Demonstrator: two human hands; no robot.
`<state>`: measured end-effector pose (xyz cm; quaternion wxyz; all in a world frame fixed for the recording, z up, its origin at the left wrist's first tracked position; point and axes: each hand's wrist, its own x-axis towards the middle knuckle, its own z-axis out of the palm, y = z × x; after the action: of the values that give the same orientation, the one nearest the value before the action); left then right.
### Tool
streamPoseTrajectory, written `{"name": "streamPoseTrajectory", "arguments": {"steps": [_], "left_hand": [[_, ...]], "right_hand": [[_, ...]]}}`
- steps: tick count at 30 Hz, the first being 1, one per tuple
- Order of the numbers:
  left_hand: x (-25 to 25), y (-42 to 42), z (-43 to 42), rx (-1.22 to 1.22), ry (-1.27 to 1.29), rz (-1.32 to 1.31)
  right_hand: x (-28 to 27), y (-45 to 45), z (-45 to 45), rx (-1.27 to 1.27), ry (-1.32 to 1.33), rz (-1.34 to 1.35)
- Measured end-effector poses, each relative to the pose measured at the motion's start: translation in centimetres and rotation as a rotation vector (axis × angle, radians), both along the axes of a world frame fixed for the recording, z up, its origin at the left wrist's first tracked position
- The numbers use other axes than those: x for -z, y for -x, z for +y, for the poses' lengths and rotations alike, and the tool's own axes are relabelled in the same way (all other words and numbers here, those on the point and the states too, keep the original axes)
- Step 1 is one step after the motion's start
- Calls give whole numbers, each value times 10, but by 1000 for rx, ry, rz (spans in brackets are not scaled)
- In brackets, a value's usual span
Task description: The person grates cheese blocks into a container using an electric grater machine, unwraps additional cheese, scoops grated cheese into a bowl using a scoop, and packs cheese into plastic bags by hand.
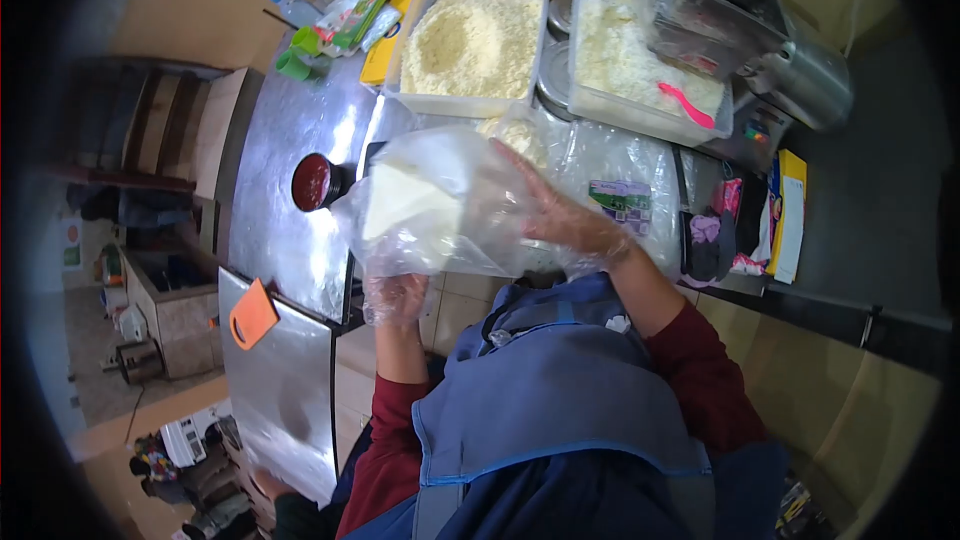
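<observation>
A clear plastic bag (490,230) with pale, whitish contents (412,202) is held up over the edge of the metal table. My left hand (398,298) grips it from below at the near side, its fingers partly hidden by the plastic. Along the bag's right side, my right hand (555,212) holds the plastic between thumb and fingers. Thin clear film, seemingly disposable gloves, shows around both wrists. Just beyond the bag lies a small heap of pale powder (515,135).
Two clear tubs of pale powder, left (540,40) and right (577,60), stand behind; a pink spoon (687,105) lies in the right one. A metal scale-like machine (725,15) overhangs it. Left are a dark red bowl (316,182) and orange scraper (254,315). Another person's hand (270,483) shows lower left.
</observation>
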<state>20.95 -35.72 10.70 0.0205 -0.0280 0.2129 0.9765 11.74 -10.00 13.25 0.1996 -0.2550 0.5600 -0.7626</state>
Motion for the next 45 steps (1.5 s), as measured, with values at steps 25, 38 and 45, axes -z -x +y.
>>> {"name": "streamPoseTrajectory", "arguments": {"steps": [25,38,45], "left_hand": [[30,-14,207,734,486,-317],[-8,-68,352,874,548,-345],[6,-99,427,971,603,-280]], "right_hand": [[-54,-233,200,1441,-713,239],[-33,-262,445,2180,-836,232],[-34,-267,463,1906,-1067,327]]}}
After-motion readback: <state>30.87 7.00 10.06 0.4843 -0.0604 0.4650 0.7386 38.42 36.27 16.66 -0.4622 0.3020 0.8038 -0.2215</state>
